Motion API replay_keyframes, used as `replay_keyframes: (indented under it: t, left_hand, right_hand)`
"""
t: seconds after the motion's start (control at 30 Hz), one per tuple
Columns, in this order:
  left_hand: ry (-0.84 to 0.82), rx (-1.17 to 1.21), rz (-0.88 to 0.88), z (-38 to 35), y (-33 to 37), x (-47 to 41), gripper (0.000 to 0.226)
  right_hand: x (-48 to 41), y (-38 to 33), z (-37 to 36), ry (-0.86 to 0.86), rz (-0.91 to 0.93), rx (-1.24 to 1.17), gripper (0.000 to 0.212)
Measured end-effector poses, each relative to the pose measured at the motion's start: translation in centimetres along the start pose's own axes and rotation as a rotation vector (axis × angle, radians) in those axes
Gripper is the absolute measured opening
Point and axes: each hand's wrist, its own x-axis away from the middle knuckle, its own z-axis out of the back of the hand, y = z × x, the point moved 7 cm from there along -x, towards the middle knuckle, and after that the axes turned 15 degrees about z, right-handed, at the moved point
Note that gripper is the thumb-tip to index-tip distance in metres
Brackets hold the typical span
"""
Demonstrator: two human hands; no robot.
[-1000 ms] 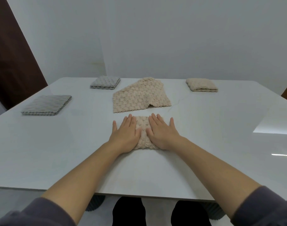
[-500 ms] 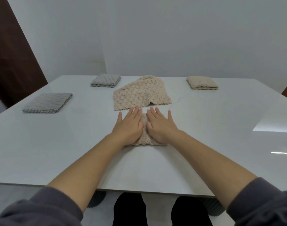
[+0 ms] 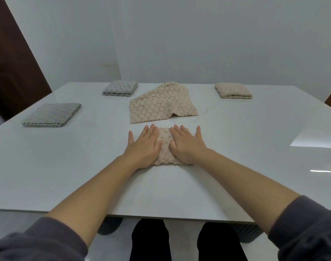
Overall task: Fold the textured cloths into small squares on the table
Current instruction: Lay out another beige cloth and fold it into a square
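Note:
A small folded beige textured cloth (image 3: pixel 165 147) lies on the white table (image 3: pixel 66 166) in front of me. My left hand (image 3: pixel 144 147) presses flat on its left part with straight fingers. My right hand (image 3: pixel 185 146) presses flat on its right part the same way. Only a middle strip and the near edge of this cloth show between the hands. Just beyond it lies a larger beige cloth (image 3: pixel 161 104), spread out and partly folded.
A folded beige square (image 3: pixel 233 90) sits at the far right. Two folded grey squares lie to the left, one far back (image 3: pixel 120 88) and one nearer (image 3: pixel 52 114). A dark door stands at the left. My legs show below the table's near edge.
Both hands slid forward over the small cloth, then spread slightly apart again, so more of its middle shows. They stay flat on it throughout.

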Motion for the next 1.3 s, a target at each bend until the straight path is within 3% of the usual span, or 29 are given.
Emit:
replay_keyframes:
  t: [0.23,0.53,0.67,0.93,1.07,1.17,1.23,1.3]
  left_hand:
    - [0.031,-0.043,-0.021,0.4,-2.3,0.5,0.054]
    - [0.035,-0.102,-0.007,0.7,-2.1,0.2,0.055]
    - [0.103,0.03,-0.014,1.7,-0.3,0.3,0.057]
    - [0.001,0.08,-0.014,-0.4,0.3,0.2,0.059]
    - [-0.049,0.187,-0.17,0.3,-0.7,1.4,0.08]
    - [0.007,0.07,-0.294,1.2,-2.2,2.6,0.103]
    - [0.099,0.05,-0.257,2.4,-3.4,2.6,0.111]
    - [0.205,0.059,-0.163,3.5,-4.2,2.6,0.104]
  right_hand:
    - [-2.6,-4.3,0.9,0.171,0.043,0.0,0.058]
    - [-2.6,-3.7,0.4,0.111,0.072,-0.075,0.059]
    - [-2.0,-0.7,0.9,0.072,0.051,-0.055,0.059]
    - [-1.9,0.3,-0.5,0.046,0.027,-0.125,0.059]
    - [-1.7,0.9,1.7,0.109,0.012,-0.12,0.054]
    - [-1.4,2.1,3.3,0.096,-0.075,-0.111,0.052]
    - [-1.0,3.2,3.2,-0.002,-0.144,-0.158,0.05]
    - [-0.4,3.8,2.8,-0.069,-0.165,-0.266,0.047]
